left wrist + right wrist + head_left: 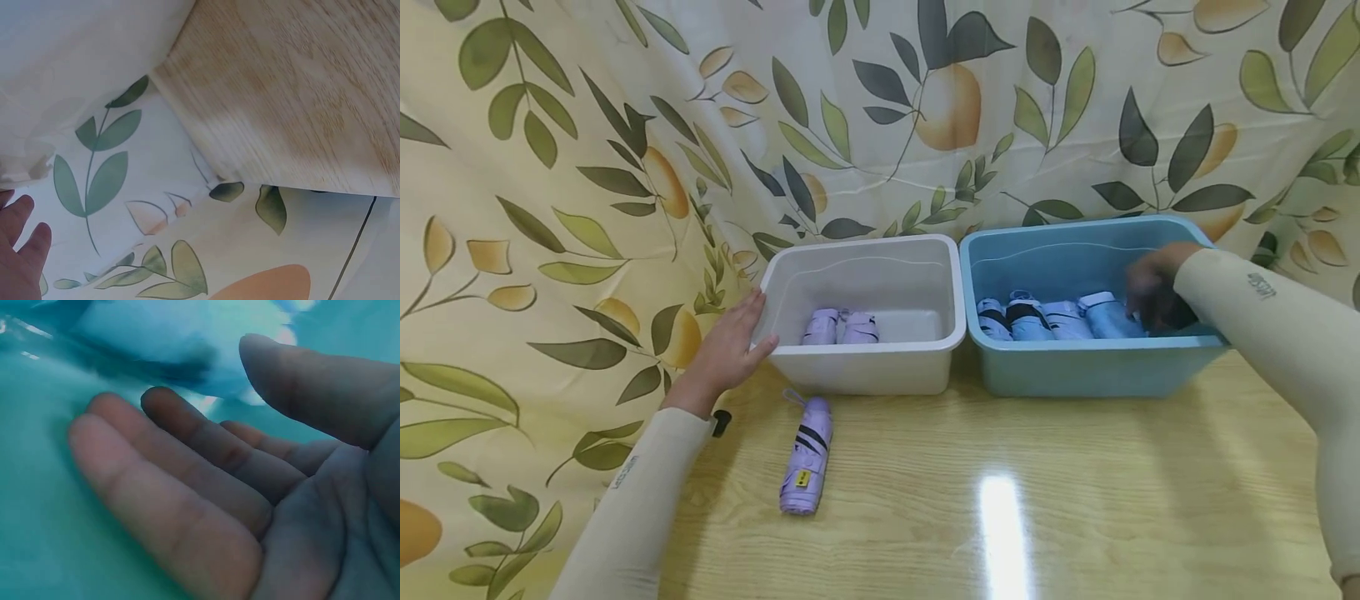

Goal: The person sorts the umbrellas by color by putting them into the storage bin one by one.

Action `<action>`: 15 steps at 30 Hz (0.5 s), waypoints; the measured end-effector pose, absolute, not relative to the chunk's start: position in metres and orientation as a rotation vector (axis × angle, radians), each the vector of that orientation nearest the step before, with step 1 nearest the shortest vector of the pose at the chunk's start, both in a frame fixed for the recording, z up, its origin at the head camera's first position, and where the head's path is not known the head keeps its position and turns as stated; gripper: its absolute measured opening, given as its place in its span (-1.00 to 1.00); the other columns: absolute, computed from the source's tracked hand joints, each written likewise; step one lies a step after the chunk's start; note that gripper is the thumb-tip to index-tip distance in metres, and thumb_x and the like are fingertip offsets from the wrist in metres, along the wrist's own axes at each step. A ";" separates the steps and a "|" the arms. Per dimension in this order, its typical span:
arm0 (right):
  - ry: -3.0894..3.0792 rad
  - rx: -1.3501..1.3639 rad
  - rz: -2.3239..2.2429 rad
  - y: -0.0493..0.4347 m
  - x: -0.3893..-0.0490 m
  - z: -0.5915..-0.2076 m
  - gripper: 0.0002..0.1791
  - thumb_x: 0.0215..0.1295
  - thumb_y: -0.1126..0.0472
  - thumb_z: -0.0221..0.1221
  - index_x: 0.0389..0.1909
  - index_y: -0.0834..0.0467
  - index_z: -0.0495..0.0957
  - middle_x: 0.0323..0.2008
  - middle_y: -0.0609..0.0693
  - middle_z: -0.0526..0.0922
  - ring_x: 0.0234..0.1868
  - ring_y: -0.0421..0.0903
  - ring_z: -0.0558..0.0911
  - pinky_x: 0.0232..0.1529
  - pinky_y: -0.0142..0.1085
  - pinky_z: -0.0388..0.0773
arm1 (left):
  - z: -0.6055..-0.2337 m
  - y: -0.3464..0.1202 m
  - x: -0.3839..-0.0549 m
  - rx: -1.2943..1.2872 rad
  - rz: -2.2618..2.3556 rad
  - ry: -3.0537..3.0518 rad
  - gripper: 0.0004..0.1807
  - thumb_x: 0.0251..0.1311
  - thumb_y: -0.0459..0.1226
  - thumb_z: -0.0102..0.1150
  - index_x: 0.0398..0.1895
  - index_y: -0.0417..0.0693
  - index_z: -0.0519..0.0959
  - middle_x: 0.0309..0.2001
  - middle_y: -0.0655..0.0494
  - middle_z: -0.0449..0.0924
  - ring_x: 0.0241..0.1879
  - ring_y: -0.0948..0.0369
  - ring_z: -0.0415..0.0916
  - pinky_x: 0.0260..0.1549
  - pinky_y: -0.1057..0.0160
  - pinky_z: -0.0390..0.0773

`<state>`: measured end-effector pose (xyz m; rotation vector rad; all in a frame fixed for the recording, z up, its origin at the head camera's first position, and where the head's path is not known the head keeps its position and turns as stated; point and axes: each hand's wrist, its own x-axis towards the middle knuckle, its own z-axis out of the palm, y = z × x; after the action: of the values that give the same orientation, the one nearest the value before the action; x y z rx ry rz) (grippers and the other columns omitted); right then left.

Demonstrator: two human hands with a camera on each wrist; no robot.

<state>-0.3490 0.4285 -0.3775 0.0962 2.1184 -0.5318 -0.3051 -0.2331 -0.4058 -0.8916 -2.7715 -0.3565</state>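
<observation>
My left hand point(727, 350) rests on the left rim of a white bin point(865, 367), its fingers extended along the outside. Inside that bin lie two purple folded umbrellas point(859, 328). My right hand point(1153, 287) reaches down into a blue bin point(1097, 371), near the right end of a row of several blue folded umbrellas point(1030, 319). In the right wrist view its fingers point(169, 506) are loosely extended with nothing between them and the thumb, close to a blurred blue shape. Another purple folded umbrella point(806, 458) lies on the table in front of the white bin.
Both bins stand side by side on a light wood table point(925, 500). A leaf-patterned cloth point(880, 117) hangs behind the table and along its left side. A small black object point(721, 422) shows beside my left wrist.
</observation>
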 end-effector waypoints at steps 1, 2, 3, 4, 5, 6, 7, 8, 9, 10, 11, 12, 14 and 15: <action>2.133 0.069 -0.541 0.427 -0.347 -0.372 -0.68 0.39 0.29 0.04 -0.10 0.54 0.48 -0.26 0.23 0.64 -0.24 0.11 0.66 -0.15 -0.09 0.62 | -0.406 -0.233 -0.304 -0.889 -0.360 -2.775 -0.15 0.41 0.13 -0.20 0.47 -0.37 0.05 0.48 -0.24 0.01 0.45 -0.12 -0.05 0.35 -0.15 0.01; 2.156 0.026 -0.523 0.427 -0.346 -0.368 -0.67 0.40 0.29 0.04 -0.07 0.56 0.46 -0.24 0.25 0.64 -0.21 0.13 0.67 -0.14 -0.06 0.63 | -0.405 -0.233 -0.303 -0.885 -0.359 -2.777 -0.15 0.41 0.14 -0.20 0.47 -0.37 0.05 0.48 -0.24 0.02 0.45 -0.12 -0.04 0.35 -0.15 0.01; 2.178 -0.015 -0.516 0.426 -0.346 -0.363 -0.65 0.40 0.30 0.03 -0.05 0.58 0.44 -0.22 0.27 0.64 -0.18 0.16 0.66 -0.13 -0.01 0.62 | -0.405 -0.233 -0.303 -0.883 -0.357 -2.778 -0.15 0.41 0.14 -0.21 0.47 -0.37 0.05 0.48 -0.24 0.02 0.45 -0.12 -0.04 0.35 -0.14 0.01; 2.194 -0.025 -0.532 0.425 -0.344 -0.359 -0.63 0.40 0.30 0.03 -0.02 0.60 0.41 -0.19 0.30 0.63 -0.16 0.20 0.66 -0.12 0.03 0.62 | -0.405 -0.233 -0.302 -0.881 -0.359 -2.779 -0.15 0.41 0.14 -0.21 0.47 -0.36 0.05 0.48 -0.23 0.02 0.45 -0.12 -0.05 0.36 -0.14 0.00; 2.205 -0.023 -0.553 0.425 -0.343 -0.355 -0.60 0.41 0.29 0.03 0.03 0.61 0.37 -0.15 0.33 0.61 -0.12 0.23 0.65 -0.10 0.05 0.61 | -0.405 -0.233 -0.302 -0.880 -0.356 -2.778 -0.15 0.41 0.15 -0.21 0.47 -0.36 0.05 0.47 -0.24 0.02 0.45 -0.12 -0.04 0.35 -0.14 0.01; 2.214 -0.033 -0.568 0.424 -0.342 -0.351 -0.57 0.42 0.29 0.02 0.07 0.61 0.34 -0.11 0.35 0.59 -0.10 0.25 0.64 -0.09 0.06 0.60 | -0.405 -0.233 -0.302 -0.881 -0.352 -2.776 -0.15 0.41 0.14 -0.21 0.47 -0.37 0.05 0.47 -0.25 0.03 0.45 -0.12 -0.04 0.35 -0.15 0.01; 2.218 -0.034 -0.596 0.424 -0.340 -0.347 -0.54 0.43 0.28 0.01 0.11 0.63 0.29 -0.07 0.40 0.56 -0.06 0.28 0.62 -0.07 0.07 0.59 | -0.405 -0.233 -0.302 -0.883 -0.354 -2.774 -0.15 0.41 0.14 -0.21 0.47 -0.37 0.05 0.47 -0.25 0.03 0.45 -0.12 -0.04 0.35 -0.15 0.01; 2.222 -0.033 -0.628 0.424 -0.338 -0.344 -0.51 0.44 0.28 0.00 0.15 0.63 0.23 -0.04 0.45 0.52 -0.03 0.31 0.60 -0.05 0.08 0.58 | -0.405 -0.232 -0.302 -0.884 -0.356 -2.773 -0.15 0.41 0.14 -0.21 0.48 -0.37 0.05 0.47 -0.25 0.03 0.45 -0.13 -0.04 0.35 -0.15 0.01; 2.229 -0.036 -0.653 0.424 -0.336 -0.341 -0.48 0.44 0.27 -0.01 0.18 0.64 0.18 0.01 0.49 0.48 0.00 0.34 0.58 -0.04 0.09 0.57 | -0.405 -0.231 -0.302 -0.886 -0.359 -2.772 -0.15 0.41 0.14 -0.21 0.47 -0.37 0.04 0.47 -0.26 0.03 0.45 -0.13 -0.04 0.35 -0.15 0.01; 2.235 -0.043 -0.672 0.424 -0.335 -0.340 -0.44 0.45 0.26 -0.01 0.22 0.64 0.12 0.05 0.53 0.43 0.03 0.36 0.56 -0.03 0.10 0.56 | -0.405 -0.231 -0.302 -0.884 -0.359 -2.773 -0.15 0.41 0.14 -0.21 0.48 -0.37 0.04 0.47 -0.26 0.03 0.45 -0.12 -0.04 0.35 -0.15 0.01; 2.250 -0.049 -0.687 0.424 -0.333 -0.338 -0.41 0.46 0.24 -0.02 0.24 0.64 0.08 0.08 0.55 0.40 0.05 0.37 0.54 -0.02 0.11 0.55 | -0.405 -0.232 -0.302 -0.883 -0.358 -2.775 -0.15 0.42 0.15 -0.22 0.48 -0.37 0.04 0.47 -0.26 0.03 0.45 -0.13 -0.04 0.35 -0.15 0.01; 2.269 -0.063 -0.692 0.425 -0.331 -0.337 -0.39 0.47 0.22 -0.02 0.26 0.64 0.05 0.11 0.56 0.37 0.05 0.38 0.54 -0.01 0.12 0.54 | -0.405 -0.232 -0.302 -0.884 -0.360 -2.776 -0.15 0.42 0.15 -0.22 0.47 -0.37 0.04 0.47 -0.26 0.03 0.45 -0.13 -0.04 0.35 -0.16 0.01; 2.301 -0.070 -0.724 0.427 -0.327 -0.332 -0.36 0.48 0.21 -0.03 0.28 0.62 0.00 0.14 0.58 0.33 0.07 0.39 0.52 0.01 0.15 0.51 | -0.406 -0.232 -0.302 -0.885 -0.365 -2.771 -0.15 0.42 0.15 -0.22 0.47 -0.37 0.05 0.47 -0.26 0.04 0.44 -0.15 -0.03 0.34 -0.17 0.02; 2.318 -0.077 -0.740 0.428 -0.325 -0.329 -0.36 0.48 0.21 -0.03 0.28 0.62 0.00 0.13 0.57 0.34 0.06 0.37 0.54 0.00 0.16 0.52 | -0.406 -0.233 -0.302 -0.883 -0.370 -2.770 -0.15 0.42 0.14 -0.23 0.47 -0.37 0.05 0.47 -0.26 0.03 0.44 -0.16 -0.03 0.34 -0.17 0.02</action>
<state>-0.3254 0.4278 -0.3289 -0.0766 2.3175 -0.7402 -0.3018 -0.2325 -0.4061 -0.8834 -2.7705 -0.3705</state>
